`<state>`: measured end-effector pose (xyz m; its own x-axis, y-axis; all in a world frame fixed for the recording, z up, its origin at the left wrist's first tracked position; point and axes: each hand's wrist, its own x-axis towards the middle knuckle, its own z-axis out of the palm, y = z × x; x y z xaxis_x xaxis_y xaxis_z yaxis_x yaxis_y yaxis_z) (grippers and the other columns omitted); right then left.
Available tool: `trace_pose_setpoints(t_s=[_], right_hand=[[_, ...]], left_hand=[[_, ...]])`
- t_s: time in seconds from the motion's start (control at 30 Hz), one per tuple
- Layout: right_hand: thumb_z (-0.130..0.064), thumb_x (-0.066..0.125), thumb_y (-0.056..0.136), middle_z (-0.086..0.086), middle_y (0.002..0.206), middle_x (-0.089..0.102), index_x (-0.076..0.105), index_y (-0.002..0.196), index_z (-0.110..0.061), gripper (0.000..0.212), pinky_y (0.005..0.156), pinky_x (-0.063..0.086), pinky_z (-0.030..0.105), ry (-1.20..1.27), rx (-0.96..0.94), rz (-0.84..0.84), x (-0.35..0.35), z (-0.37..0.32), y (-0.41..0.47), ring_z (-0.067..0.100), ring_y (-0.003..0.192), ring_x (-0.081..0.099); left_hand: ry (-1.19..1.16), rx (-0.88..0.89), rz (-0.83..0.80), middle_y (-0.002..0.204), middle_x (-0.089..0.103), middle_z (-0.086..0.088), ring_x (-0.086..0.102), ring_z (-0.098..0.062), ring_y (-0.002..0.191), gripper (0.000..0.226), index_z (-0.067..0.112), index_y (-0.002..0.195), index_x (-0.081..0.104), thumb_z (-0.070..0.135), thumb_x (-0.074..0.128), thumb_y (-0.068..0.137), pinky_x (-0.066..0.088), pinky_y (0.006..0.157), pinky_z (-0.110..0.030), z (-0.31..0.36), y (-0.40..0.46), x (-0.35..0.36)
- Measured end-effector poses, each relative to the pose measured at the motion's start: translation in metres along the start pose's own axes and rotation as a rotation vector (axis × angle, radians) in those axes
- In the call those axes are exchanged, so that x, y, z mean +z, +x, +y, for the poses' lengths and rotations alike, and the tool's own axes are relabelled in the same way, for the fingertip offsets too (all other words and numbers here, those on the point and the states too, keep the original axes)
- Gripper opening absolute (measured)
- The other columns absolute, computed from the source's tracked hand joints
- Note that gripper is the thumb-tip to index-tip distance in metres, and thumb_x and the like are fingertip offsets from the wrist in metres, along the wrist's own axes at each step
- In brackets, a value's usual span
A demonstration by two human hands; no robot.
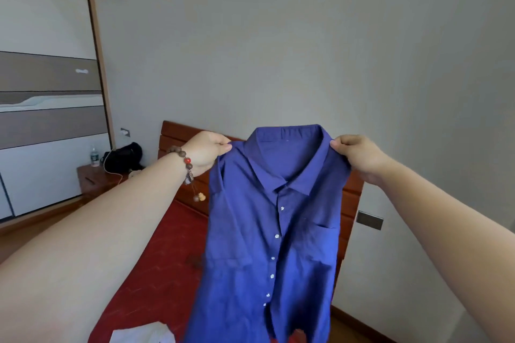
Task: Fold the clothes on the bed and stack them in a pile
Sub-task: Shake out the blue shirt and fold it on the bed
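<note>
Scanning from the left, we see a wardrobe (50,86) along the wall, then a wooden nightstand (97,178) carrying a water bottle (94,156) and a black bag (124,157), and below them the bed (156,253) with its red cover and a white garment (142,333) lying at its near edge. Our left hand (204,152), a beaded bracelet (182,160) on the wrist, pinches one shoulder of the blue button-up shirt (267,245); the grip is closed tight on the cloth, thumb against curled fingers. The shirt hangs in the air between our hands, buttoned front toward us, collar up, its hem dropping out of view below, in front of the wooden headboard (181,136). Our right hand (359,159) holds the other shoulder in the same closed pinch. We judge this as the start of folding this shirt: it is spread and held up, not yet laid down. Next we would likely lower it flat on the red cover, probably front down, keeping both shoulders level. Open cover lies to the left of the shirt; the bed's right edge sits close beneath the shirt, so we should lay it leftward, clear of the white garment.
</note>
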<state>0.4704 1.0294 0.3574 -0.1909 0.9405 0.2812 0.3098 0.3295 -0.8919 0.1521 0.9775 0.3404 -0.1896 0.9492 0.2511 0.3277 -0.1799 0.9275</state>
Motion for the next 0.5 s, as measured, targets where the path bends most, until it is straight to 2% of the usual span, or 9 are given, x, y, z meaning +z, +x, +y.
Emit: trace_pose_setpoints(t_s=[0.07, 0.13, 0.2, 0.23, 0.3, 0.4, 0.43, 0.5], right_hand=[[-0.022, 0.049, 0.102, 0.006, 0.071, 0.061, 0.057, 0.074, -0.01, 0.031, 0.056, 0.045, 0.026, 0.077, 0.045, -0.048, -0.004, -0.001, -0.005, 0.017, 0.063, 0.054], [-0.031, 0.053, 0.099, 0.008, 0.078, 0.066, 0.062, 0.079, -0.009, 0.03, 0.059, 0.051, 0.027, 0.098, 0.062, -0.143, -0.013, -0.003, -0.009, 0.018, 0.068, 0.062], [-0.037, 0.059, 0.089, 0.007, 0.082, 0.072, 0.07, 0.08, -0.011, 0.03, 0.06, 0.055, 0.026, 0.15, 0.08, -0.285, -0.023, -0.006, -0.012, 0.017, 0.072, 0.068], [-0.036, 0.061, 0.084, 0.005, 0.081, 0.072, 0.072, 0.078, -0.013, 0.026, 0.06, 0.055, 0.025, 0.163, 0.088, -0.356, -0.026, -0.008, -0.014, 0.016, 0.071, 0.069], [-0.028, 0.063, 0.082, 0.006, 0.085, 0.073, 0.075, 0.079, -0.014, 0.018, 0.062, 0.056, 0.026, 0.173, 0.088, -0.446, -0.031, -0.011, -0.016, 0.017, 0.075, 0.071], [-0.02, 0.068, 0.079, 0.01, 0.093, 0.074, 0.075, 0.083, -0.013, 0.011, 0.066, 0.057, 0.028, 0.259, 0.081, -0.395, -0.031, -0.014, -0.017, 0.021, 0.081, 0.072], [-0.02, 0.072, 0.078, 0.009, 0.088, 0.074, 0.074, 0.078, -0.013, 0.007, 0.063, 0.056, 0.027, 0.227, 0.08, -0.32, -0.027, -0.014, -0.018, 0.02, 0.077, 0.071], [-0.018, 0.078, 0.078, 0.002, 0.068, 0.064, 0.061, 0.063, -0.012, 0.024, 0.052, 0.047, 0.02, -0.039, 0.057, -0.094, -0.016, -0.016, -0.018, 0.015, 0.059, 0.06]], left_hand=[[-0.249, -0.029, -0.114, 0.069, 0.068, -0.004, 0.063, -0.01, 0.063, 0.021, -0.001, 0.084, 0.062, -0.003, 0.046, 0.098, 0.051, 0.058, -0.018, 0.004, -0.005, 0.001], [-0.344, -0.044, -0.184, 0.072, 0.073, -0.004, 0.068, -0.011, 0.066, 0.019, 0.002, 0.082, 0.065, 0.009, 0.054, 0.096, 0.054, 0.058, -0.02, 0.011, -0.009, -0.003], [-0.279, -0.044, -0.271, 0.078, 0.075, -0.005, 0.071, -0.013, 0.072, 0.027, 0.008, 0.078, 0.072, 0.034, 0.068, 0.081, 0.055, 0.059, -0.023, 0.017, -0.013, -0.005], [-0.218, -0.043, -0.334, 0.08, 0.075, -0.004, 0.072, -0.013, 0.074, 0.029, 0.01, 0.075, 0.075, 0.039, 0.07, 0.073, 0.055, 0.061, -0.022, 0.018, -0.014, -0.004], [-0.189, -0.024, -0.425, 0.081, 0.075, -0.001, 0.071, -0.011, 0.075, 0.015, 0.017, 0.071, 0.078, 0.03, 0.071, 0.07, 0.055, 0.062, -0.021, 0.021, -0.016, 0.0], [-0.313, -0.002, -0.334, 0.085, 0.076, -0.004, 0.072, -0.015, 0.077, 0.005, 0.017, 0.074, 0.079, 0.017, 0.075, 0.071, 0.056, 0.064, -0.024, 0.021, -0.015, 0.009], [-0.305, 0.013, -0.258, 0.084, 0.075, -0.004, 0.071, -0.015, 0.075, 0.002, 0.015, 0.074, 0.078, 0.016, 0.077, 0.073, 0.055, 0.063, -0.023, 0.021, -0.015, 0.014], [-0.133, 0.067, -0.066, 0.063, 0.067, 0.004, 0.06, -0.007, 0.058, 0.021, 0.014, 0.062, 0.067, 0.018, 0.078, 0.079, 0.046, 0.053, -0.016, 0.021, -0.014, 0.026]])
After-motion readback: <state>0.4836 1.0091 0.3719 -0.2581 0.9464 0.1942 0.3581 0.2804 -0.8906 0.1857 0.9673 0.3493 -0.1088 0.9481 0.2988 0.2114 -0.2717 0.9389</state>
